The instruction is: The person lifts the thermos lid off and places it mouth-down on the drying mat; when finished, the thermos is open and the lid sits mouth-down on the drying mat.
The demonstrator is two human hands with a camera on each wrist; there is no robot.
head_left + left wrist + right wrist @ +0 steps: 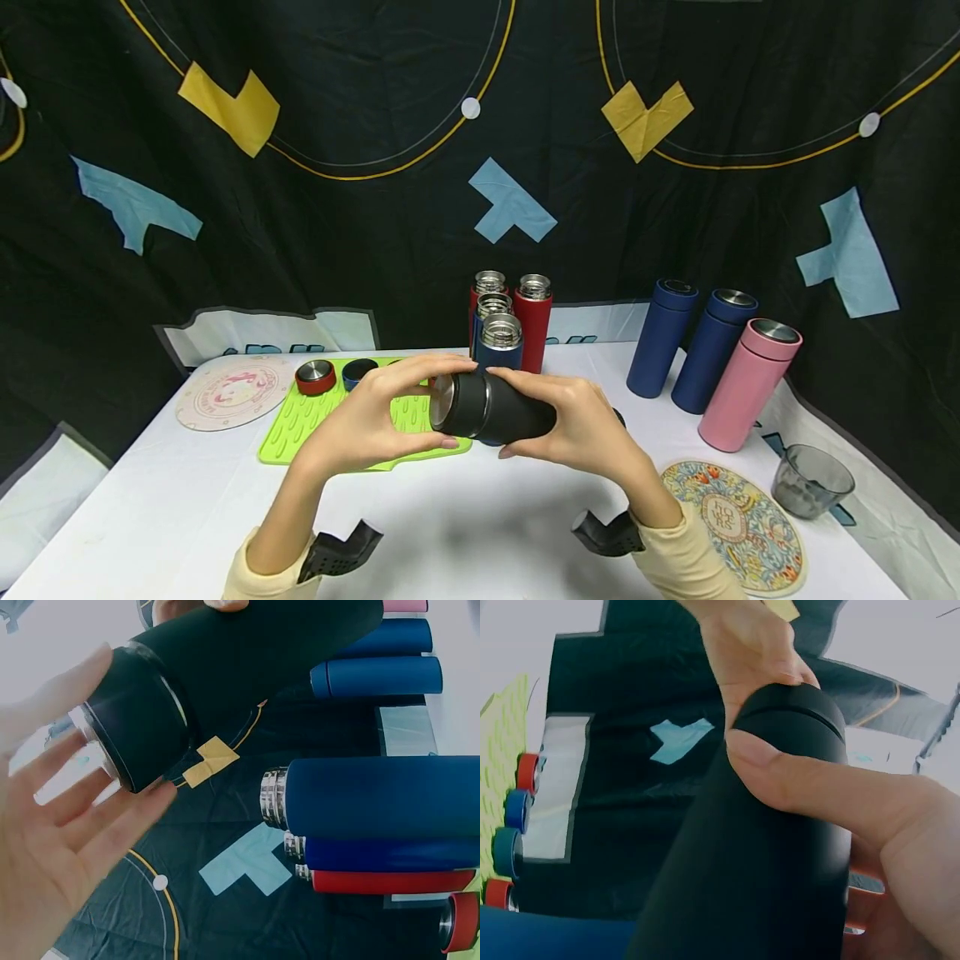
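Note:
A black thermos bottle is held up over the table, lying nearly sideways with its lid end to the left. My left hand pinches the black lid between the thumb below and the fingers above. In the left wrist view, a bright metal ring runs around the bottle where the lid meets the body. My right hand grips the body, and its thumb lies along the side in the right wrist view. The lid sits on the bottle; whether it is screwed tight I cannot tell.
Behind the hands stand several lidless bottles, including a red bottle. Loose lids such as a red lid sit on a green mat. On the right are lidded blue bottles, a pink bottle, a glass and a patterned round mat.

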